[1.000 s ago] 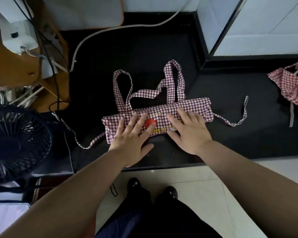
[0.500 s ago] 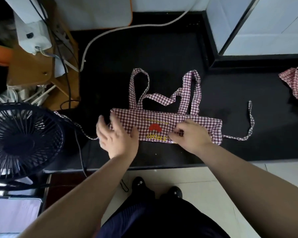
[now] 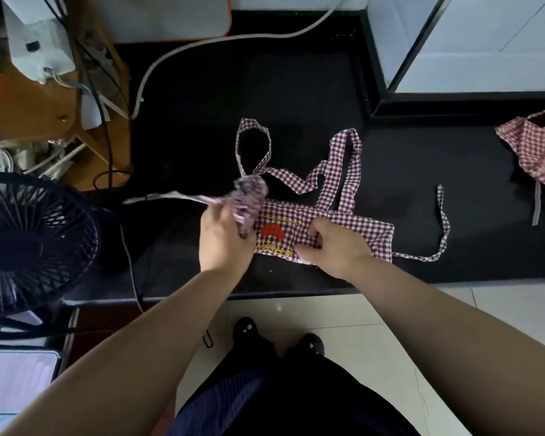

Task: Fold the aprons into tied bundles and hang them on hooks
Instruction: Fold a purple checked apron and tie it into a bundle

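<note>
A black surface (image 3: 296, 89) is filling most of the view, with a black fan (image 3: 35, 243) standing at its left. An apron (image 3: 378, 234), folded into a checked band, is lying left to right along the near edge, its strap loops pointing away from the person. A second apron (image 3: 532, 149) is lying far right. The left hand (image 3: 221, 243), open half a second ago, is now gripping and lifting the band's blurred left end. The right hand (image 3: 337, 250) is still pinching the middle, fingers curled.

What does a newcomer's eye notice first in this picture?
The checked apron, folded into a strip at the middle of the black table: the left hand grips its raised end, the right hand pinches its centre. Then the black fan at the left edge and a second checked apron at far right.
</note>
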{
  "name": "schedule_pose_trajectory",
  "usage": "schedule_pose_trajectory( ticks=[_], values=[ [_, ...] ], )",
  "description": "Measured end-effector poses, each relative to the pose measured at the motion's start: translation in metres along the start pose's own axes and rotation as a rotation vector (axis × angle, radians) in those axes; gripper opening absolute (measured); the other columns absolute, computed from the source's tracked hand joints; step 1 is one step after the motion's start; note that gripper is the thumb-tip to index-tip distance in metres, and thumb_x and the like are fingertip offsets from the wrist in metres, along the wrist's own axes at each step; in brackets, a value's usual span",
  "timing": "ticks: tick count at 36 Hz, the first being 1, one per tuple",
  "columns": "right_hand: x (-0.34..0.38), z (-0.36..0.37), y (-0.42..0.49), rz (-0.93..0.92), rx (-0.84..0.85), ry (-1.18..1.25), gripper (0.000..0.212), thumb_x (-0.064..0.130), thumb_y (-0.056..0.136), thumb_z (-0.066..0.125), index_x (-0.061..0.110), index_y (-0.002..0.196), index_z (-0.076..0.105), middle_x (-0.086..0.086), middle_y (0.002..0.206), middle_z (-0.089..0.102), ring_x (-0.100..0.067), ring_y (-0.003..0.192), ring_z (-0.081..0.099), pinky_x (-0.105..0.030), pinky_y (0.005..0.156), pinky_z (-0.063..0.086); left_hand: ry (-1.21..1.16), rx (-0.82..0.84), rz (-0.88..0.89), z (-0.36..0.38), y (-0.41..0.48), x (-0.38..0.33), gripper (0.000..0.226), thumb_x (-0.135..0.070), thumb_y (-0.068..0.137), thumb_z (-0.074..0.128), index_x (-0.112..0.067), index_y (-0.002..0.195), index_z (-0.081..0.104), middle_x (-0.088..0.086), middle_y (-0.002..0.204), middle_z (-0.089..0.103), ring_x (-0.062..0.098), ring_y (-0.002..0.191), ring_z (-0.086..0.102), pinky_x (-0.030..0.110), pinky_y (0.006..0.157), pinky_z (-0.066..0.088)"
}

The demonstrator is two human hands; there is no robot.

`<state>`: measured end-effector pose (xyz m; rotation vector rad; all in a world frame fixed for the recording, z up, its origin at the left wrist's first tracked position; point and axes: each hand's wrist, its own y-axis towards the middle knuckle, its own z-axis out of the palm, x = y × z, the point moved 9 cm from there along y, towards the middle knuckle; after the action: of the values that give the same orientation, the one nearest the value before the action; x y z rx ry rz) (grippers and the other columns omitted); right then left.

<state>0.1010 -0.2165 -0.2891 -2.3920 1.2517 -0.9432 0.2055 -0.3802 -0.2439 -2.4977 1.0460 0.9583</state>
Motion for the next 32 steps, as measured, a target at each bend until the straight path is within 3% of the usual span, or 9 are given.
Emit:
schedule_pose_trajectory(
  ticks=[4,6,9,12,15,20,26,29,32],
  values=[
    [0.003,-0.002,-0.002,-0.058,-0.035,-0.03,0.03,0.053,0.088,0.055,0.028,0.097,0.041,0.012,0.085,0.049,-0.013,0.083,0.049,-0.035,0.089,0.039,0.294,0.201,0.381,0.037,-0.016,-0.022,0.068,0.008,0.072,0.072,0.003,0.135,0.048,0.023,0.136,0.05,0.042,0.119,0.054,0.05,0.093,0.051],
    [0.002,-0.003,-0.003,-0.077,-0.042,0.002,0.03,0.051,0.088,0.056,0.027,0.1,0.046,0.01,0.093,0.052,-0.013,0.088,0.052,-0.034,0.091,0.039,0.422,0.373,0.423,0.054,-0.022,-0.023,0.069,-0.014,0.095,0.053,-0.003,0.152,0.014,0.013,0.159,0.014,0.029,0.147,0.016,0.04,0.118,0.022],
    [-0.001,-0.003,-0.006,-0.095,-0.087,0.093,0.034,0.044,0.088,0.06,0.02,0.112,0.058,0.007,0.102,0.06,-0.015,0.1,0.058,-0.037,0.097,0.041,0.604,0.519,0.392,0.064,-0.025,-0.012,0.068,-0.03,0.102,0.028,-0.009,0.151,-0.015,0.006,0.159,-0.02,0.02,0.147,-0.018,0.034,0.12,-0.004],
    [-0.017,-0.025,-0.026,0.017,-0.448,0.084,0.03,0.037,0.088,0.059,0.016,0.109,0.061,0.002,0.105,0.063,-0.019,0.102,0.057,-0.036,0.095,0.04,0.726,0.579,0.396,0.071,-0.023,-0.012,0.069,-0.034,0.101,0.022,-0.007,0.149,-0.021,0.009,0.157,-0.026,0.024,0.145,-0.022,0.04,0.121,-0.001],
    [-0.055,-0.033,-0.063,0.439,-0.771,0.273,0.046,0.036,0.083,0.064,0.012,0.12,0.05,-0.007,0.121,0.052,-0.028,0.115,0.048,-0.043,0.097,0.035,0.767,0.616,0.395,0.075,-0.02,-0.013,0.069,-0.035,0.101,0.02,-0.006,0.148,-0.022,0.01,0.156,-0.027,0.026,0.145,-0.022,0.041,0.121,-0.001],
    [-0.092,0.012,-0.083,1.071,-0.668,1.071,0.088,0.037,0.076,0.076,0.007,0.14,0.025,-0.014,0.14,0.034,-0.031,0.117,0.046,-0.04,0.094,0.043,0.781,0.635,0.412,0.074,-0.02,-0.014,0.07,-0.036,0.1,0.019,-0.005,0.148,-0.022,0.011,0.156,-0.028,0.027,0.145,-0.024,0.041,0.121,-0.002],
    [-0.08,0.029,-0.047,0.909,-0.412,1.74,0.034,0.022,0.077,0.077,0.013,0.107,0.064,-0.007,0.109,0.066,-0.019,0.092,0.066,-0.026,0.074,0.055,0.751,0.66,0.399,0.074,-0.019,-0.015,0.071,-0.036,0.101,0.021,-0.005,0.148,-0.021,0.011,0.156,-0.026,0.026,0.145,-0.023,0.04,0.121,-0.003],
    [-0.08,0.015,-0.044,0.817,-0.464,1.469,0.037,0.009,0.08,0.07,0.013,0.115,0.058,0.001,0.102,0.062,-0.017,0.087,0.061,-0.027,0.072,0.051,0.739,0.666,0.384,0.074,-0.018,-0.015,0.07,-0.036,0.102,0.022,-0.005,0.149,-0.02,0.01,0.157,-0.025,0.025,0.145,-0.023,0.039,0.121,-0.004],
    [-0.048,-0.037,-0.042,0.327,-0.693,0.568,0.037,0.003,0.088,0.053,0.013,0.123,0.052,-0.003,0.109,0.062,-0.022,0.1,0.06,-0.029,0.083,0.048,0.724,0.669,0.392,0.073,-0.019,-0.019,0.07,-0.037,0.102,0.022,-0.004,0.149,-0.019,0.011,0.157,-0.023,0.026,0.145,-0.022,0.037,0.12,-0.006]
  ],
)
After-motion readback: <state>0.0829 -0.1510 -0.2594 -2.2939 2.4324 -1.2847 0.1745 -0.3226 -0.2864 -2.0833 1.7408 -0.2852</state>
